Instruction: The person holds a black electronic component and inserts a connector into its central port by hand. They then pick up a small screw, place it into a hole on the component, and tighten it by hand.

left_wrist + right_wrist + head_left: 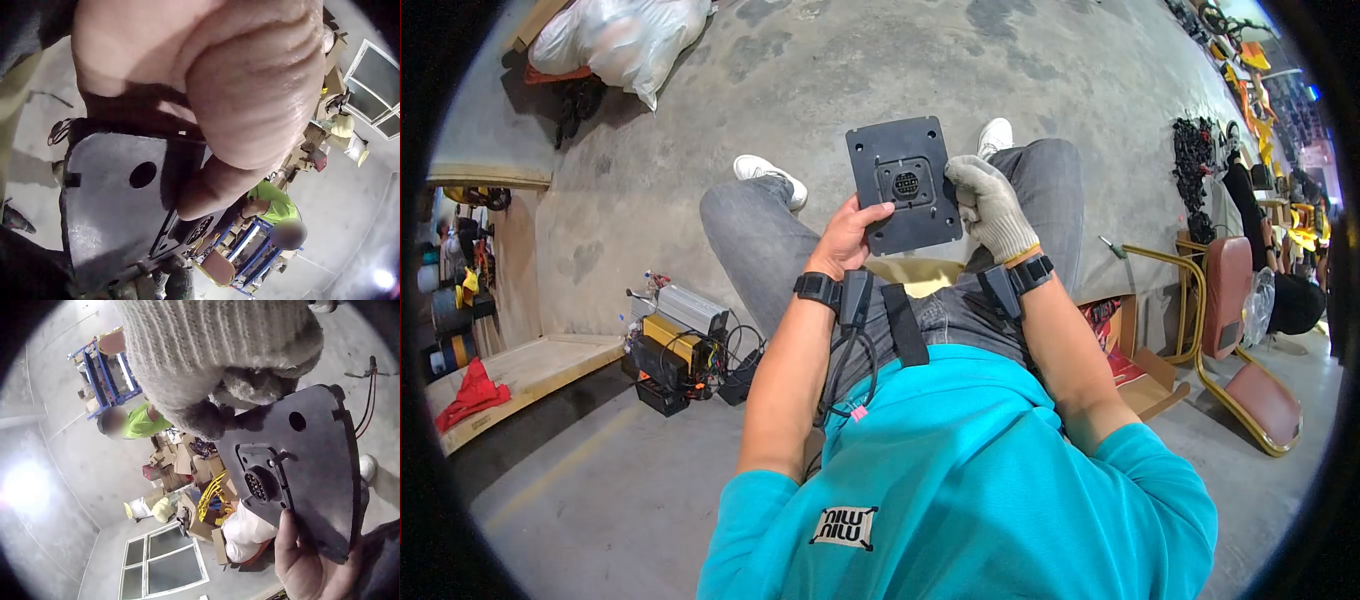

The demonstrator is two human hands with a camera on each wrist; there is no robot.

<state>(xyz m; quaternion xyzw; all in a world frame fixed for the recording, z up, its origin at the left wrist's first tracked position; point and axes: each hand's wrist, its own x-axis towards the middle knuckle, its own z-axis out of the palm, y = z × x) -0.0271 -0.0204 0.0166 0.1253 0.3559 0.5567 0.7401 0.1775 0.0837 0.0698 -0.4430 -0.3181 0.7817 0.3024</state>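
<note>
A flat black rectangular plate (887, 228) is held up over the lap, tilted, its face toward me. A round multi-pin connector (907, 183) sits in a raised square frame at its centre, and a small post (284, 457) stands out beside that frame. My bare left hand (846, 236) grips the plate's lower left edge, thumb lying on the face near the connector; its other fingers are hidden behind. On the opposite edge, my right hand (992, 208), in a knitted glove with dirty fingertips, pinches the plate with curled fingers.
On the floor at left lie a silver and gold electrical unit (685, 325) and tangled wires. A wooden ledge (530, 385) bears a red cloth. To the right are an open cardboard box (1150, 390) and a brown-padded chair (1230, 300). White bags (620, 40) stand ahead.
</note>
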